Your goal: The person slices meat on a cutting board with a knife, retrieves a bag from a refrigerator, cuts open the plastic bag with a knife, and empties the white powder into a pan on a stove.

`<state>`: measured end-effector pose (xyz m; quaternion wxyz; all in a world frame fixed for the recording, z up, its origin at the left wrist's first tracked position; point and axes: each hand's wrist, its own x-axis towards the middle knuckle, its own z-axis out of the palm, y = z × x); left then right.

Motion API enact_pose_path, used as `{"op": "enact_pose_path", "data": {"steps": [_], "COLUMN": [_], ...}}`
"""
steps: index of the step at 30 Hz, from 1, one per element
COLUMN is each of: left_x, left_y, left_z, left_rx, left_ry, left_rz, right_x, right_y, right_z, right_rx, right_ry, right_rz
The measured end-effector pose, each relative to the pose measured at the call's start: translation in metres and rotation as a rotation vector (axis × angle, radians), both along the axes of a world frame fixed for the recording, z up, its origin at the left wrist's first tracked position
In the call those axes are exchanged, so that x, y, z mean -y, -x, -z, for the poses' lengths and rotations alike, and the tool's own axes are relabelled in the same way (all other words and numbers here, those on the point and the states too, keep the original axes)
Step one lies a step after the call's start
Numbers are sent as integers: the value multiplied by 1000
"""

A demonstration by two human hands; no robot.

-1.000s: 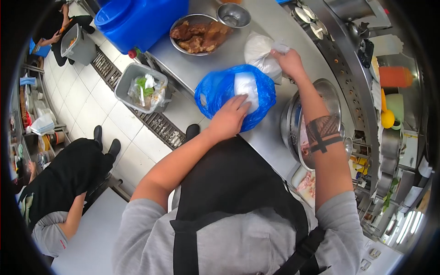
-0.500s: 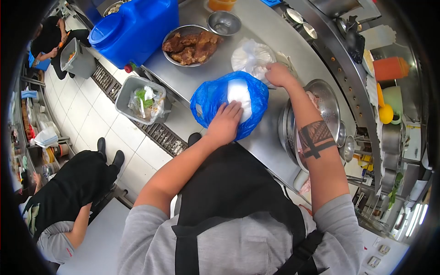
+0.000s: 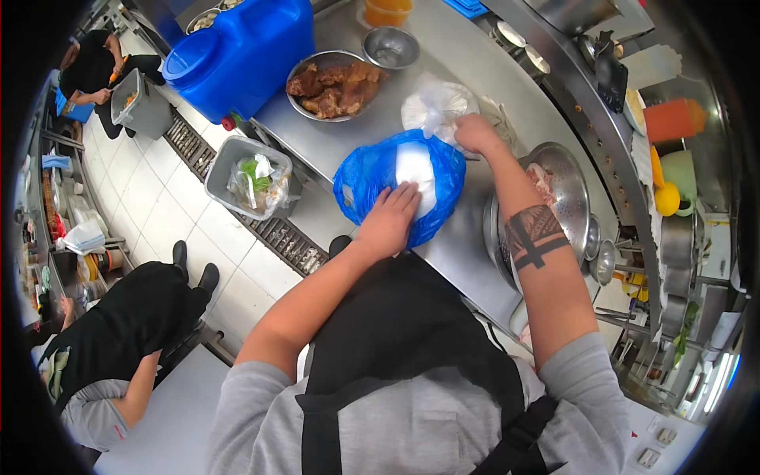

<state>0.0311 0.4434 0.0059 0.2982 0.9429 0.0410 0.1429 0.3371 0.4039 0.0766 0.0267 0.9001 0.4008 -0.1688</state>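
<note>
The blue bag [image 3: 356, 174] sits at the near edge of the counter [image 3: 467, 229], close against the apron [image 3: 388, 309], its mouth spread around a white bundle [image 3: 414, 165]. The left hand [image 3: 389, 218] is the nearer one to that bundle: its fingers are extended and laid on the bundle's near part, pressing or resting without closing around it. From those fingertips, most of the bundle lies forward, toward the far edge. Its long axis runs roughly away from the body, leaning slightly left at the far end, while the left fingers slant across it from the left. The white bag [image 3: 435, 105] sits just past the blue one, farther in from the near edge, its gathered neck pointing back toward the blue bag. The right hand [image 3: 477, 134] is at that neck, fingers curled; whether they pinch the plastic cannot be told. The white bag is rounded, with no clear long axis. Beyond the blue bag, toward the left along the near edge, stands a bowl [image 3: 317, 116] of browned meat [image 3: 336, 89]; the colander [image 3: 570, 190] stands to the right, beside the right forearm.
</note>
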Motion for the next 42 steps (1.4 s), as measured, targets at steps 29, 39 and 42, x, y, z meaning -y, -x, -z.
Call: {"op": "enact_pose_path", "data": {"steps": [29,39,42], "left_x": [-13,-62,-58], "left_y": [98,-9,-20], "left_z": [1,-45,-73], "left_rx": [155,332,375], "left_ry": [406,2118,2396], "left_rz": [-369,-39,241], "right_x": [-30,7,14], "right_y": [-37,46,56], "right_z": [-62,-149,-138], "right_rx": [-399,-1383,-1553], "right_ry": [-597,-1220,-1256], "right_rz": [254,178,166]}}
